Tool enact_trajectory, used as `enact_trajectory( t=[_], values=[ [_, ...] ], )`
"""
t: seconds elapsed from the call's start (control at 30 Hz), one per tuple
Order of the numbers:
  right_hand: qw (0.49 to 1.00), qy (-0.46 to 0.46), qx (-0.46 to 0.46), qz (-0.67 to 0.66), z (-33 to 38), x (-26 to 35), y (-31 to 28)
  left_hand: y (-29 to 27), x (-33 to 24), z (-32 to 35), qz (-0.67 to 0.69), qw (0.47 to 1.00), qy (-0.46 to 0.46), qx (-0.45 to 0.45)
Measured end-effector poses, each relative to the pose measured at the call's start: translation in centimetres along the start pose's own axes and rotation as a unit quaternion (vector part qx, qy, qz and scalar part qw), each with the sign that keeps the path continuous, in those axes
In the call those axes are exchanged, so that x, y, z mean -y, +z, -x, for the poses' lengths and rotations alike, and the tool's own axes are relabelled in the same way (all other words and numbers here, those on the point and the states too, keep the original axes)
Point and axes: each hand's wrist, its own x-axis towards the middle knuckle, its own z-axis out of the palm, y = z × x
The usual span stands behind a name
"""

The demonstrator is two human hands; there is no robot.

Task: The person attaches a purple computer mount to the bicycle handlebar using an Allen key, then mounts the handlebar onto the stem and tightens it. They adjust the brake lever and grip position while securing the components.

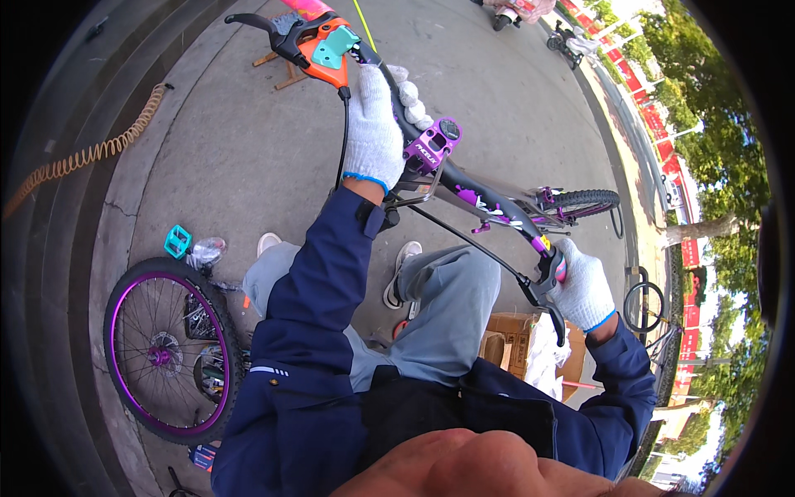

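A black bicycle handlebar (487, 203) with purple splashes runs slantwise across the view. Its purple stem (426, 149) is clamped near the middle. My left hand (374, 124), in a white knit glove, is closed around the bar between the stem and an orange-and-teal shifter (329, 51) with a black brake lever (252, 25). At the other end, my right hand (583, 286), gloved too, wraps around the pink-ended handlebar grip (561, 267). A second brake lever (548, 302) lies beside its fingers. The bike frame stretches away to a rear wheel (586, 201).
A loose purple-rimmed wheel (124, 364) lies at left, near a teal pedal (177, 241). Beside my right knee stands an open cardboard box (507, 335) with white wrapping. A coiled air hose (99, 153) hangs over the steps. Parked scooters (566, 45) stand farther off.
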Motion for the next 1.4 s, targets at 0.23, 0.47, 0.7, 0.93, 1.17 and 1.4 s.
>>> enact_trajectory(
  t=[0.23, 0.47, 0.7, 0.93, 1.17, 1.4],
  values=[
    [0.999, 0.006, 0.033, -0.005, -0.5, -0.2, -0.5, 0.3, 0.0, 0.1, -0.001, 1.000, -0.004, -0.013],
    [0.998, -0.006, 0.054, -0.030, -1.0, -0.8, -0.6, 0.6, -0.1, 0.1, 0.012, 1.000, -0.013, -0.021],
    [0.996, -0.006, 0.076, -0.055, -1.5, -1.2, -0.9, 0.7, -0.2, 0.1, 0.005, 0.999, -0.010, -0.030],
    [0.996, -0.005, 0.088, -0.027, -1.8, -1.1, -1.2, 0.7, 0.0, -0.1, -0.009, 0.999, 0.003, -0.032],
    [0.994, -0.016, 0.099, -0.034, -2.1, -1.6, -1.2, 0.8, 0.0, -0.3, -0.019, 0.999, -0.001, -0.039],
    [0.993, -0.027, 0.105, -0.042, -2.2, -2.0, -1.3, 0.8, 0.0, -0.5, -0.046, 0.998, 0.002, -0.048]
  ],
)
